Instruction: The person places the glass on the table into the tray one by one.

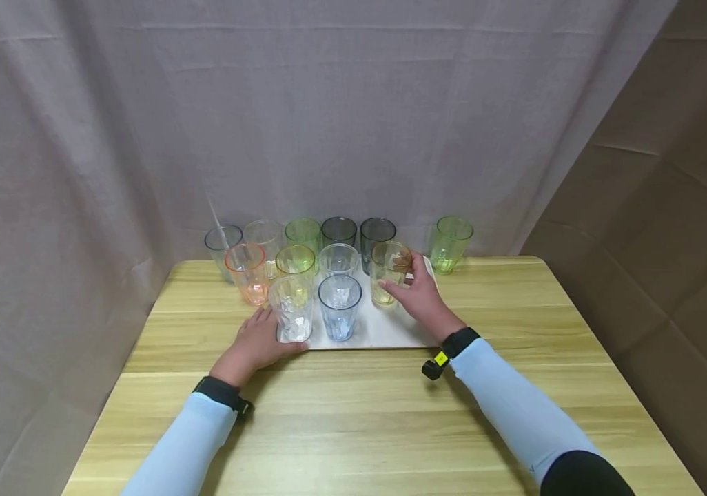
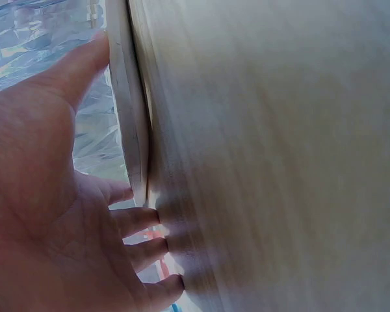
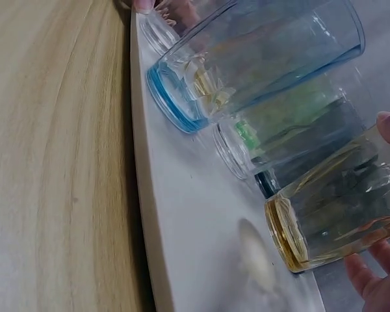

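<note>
My right hand (image 1: 422,300) grips a yellow-tinted glass (image 1: 388,275), thumb on the near side and fingers round the other side. In the right wrist view, the amber base of this glass (image 3: 331,221) is close over the white board (image 3: 188,214). At the board's front left corner rests my left hand (image 1: 257,344), its thumb along the front edge and its other fingers (image 2: 143,221) extended past the left side. Beside that hand stands a clear ribbed glass (image 1: 291,310), with a blue glass (image 1: 339,313) to its right. Behind them are a yellow glass (image 1: 295,265) and another clear glass (image 1: 337,260).
An orange glass (image 1: 248,275) stands left of the board. Along the back are a blue-grey glass (image 1: 223,244), a clear glass, a green glass (image 1: 304,234) and two dark grey glasses (image 1: 378,234). A light green glass (image 1: 451,246) stands at the back right, near the table's far edge.
</note>
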`<state>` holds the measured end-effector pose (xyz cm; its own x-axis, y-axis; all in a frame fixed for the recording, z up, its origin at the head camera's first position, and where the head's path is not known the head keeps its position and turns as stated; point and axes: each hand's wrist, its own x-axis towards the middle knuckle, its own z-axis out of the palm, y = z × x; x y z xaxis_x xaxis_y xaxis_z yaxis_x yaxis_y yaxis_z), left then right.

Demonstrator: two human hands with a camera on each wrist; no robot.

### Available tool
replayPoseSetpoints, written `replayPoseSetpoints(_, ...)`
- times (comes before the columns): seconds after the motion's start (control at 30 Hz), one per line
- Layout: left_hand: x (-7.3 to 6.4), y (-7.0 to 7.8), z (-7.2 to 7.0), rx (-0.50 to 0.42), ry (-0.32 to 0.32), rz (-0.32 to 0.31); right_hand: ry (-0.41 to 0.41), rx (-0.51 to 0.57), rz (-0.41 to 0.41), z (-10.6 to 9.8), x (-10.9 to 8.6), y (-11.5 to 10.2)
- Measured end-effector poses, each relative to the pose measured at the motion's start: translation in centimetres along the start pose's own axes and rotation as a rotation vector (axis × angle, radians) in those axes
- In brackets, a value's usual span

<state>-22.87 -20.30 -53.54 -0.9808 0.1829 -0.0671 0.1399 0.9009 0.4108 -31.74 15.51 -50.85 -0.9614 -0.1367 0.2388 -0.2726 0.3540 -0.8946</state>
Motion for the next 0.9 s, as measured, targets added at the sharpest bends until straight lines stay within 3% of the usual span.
replayPoseSetpoints(0.2,-0.1,0.1,-0.1,0.002,0.007,0.005,-0.004,0.006,-0.023,0.7,0.5,0.0)
replayPoseSetpoints(0.47,-0.1,0.1,-0.1,-0.001,0.006,0.008,-0.039,-0.025,0.062,1.4,0.7,0.4)
replayPoseSetpoints(0.9,0.0,0.0,-0.1,0.001,0.015,0.017,-0.046,-0.048,0.079,1.9,1.0,1.1)
